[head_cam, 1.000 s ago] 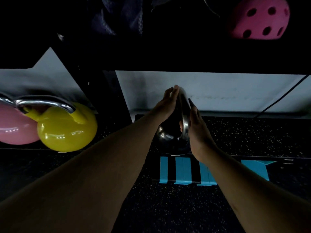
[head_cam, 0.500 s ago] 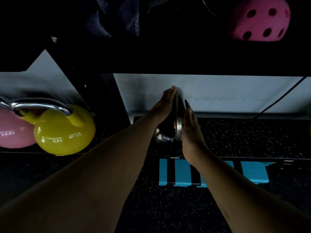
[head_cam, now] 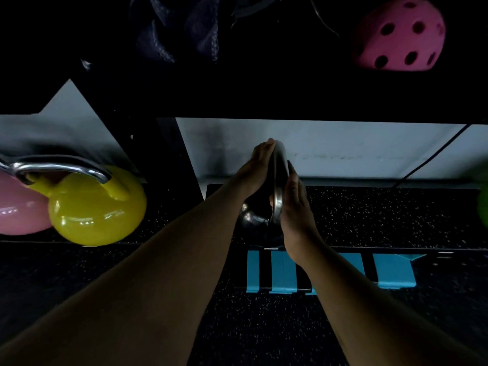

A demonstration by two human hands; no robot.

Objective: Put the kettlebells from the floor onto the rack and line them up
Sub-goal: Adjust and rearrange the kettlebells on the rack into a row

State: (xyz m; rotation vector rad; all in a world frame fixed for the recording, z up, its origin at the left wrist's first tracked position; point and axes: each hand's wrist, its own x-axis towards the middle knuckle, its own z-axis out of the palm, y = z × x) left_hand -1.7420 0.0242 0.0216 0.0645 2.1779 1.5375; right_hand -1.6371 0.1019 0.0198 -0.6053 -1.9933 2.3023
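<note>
A black kettlebell (head_cam: 252, 220) with a chrome handle stands on the low rack shelf (head_cam: 383, 215), which has a speckled black mat. My left hand (head_cam: 254, 170) presses flat on the handle's left side and my right hand (head_cam: 295, 207) on its right side, so the handle is clamped between my palms. The kettlebell's body is mostly hidden behind my hands. Further left on the same shelf level sit a yellow kettlebell (head_cam: 97, 207) and a pink kettlebell (head_cam: 18, 207), both with chrome handles, touching each other.
A black rack upright (head_cam: 158, 143) stands between the yellow kettlebell and my hands. Blue tape strips (head_cam: 393, 270) mark the floor in front of the shelf. Above, an upper shelf holds a pink perforated ball (head_cam: 401, 35) and dark netting (head_cam: 179, 30). A green object (head_cam: 483, 207) shows at the right edge.
The black kettlebell's handle has turned edge-on between my palms. My hands have closed in on it and shifted slightly left.
</note>
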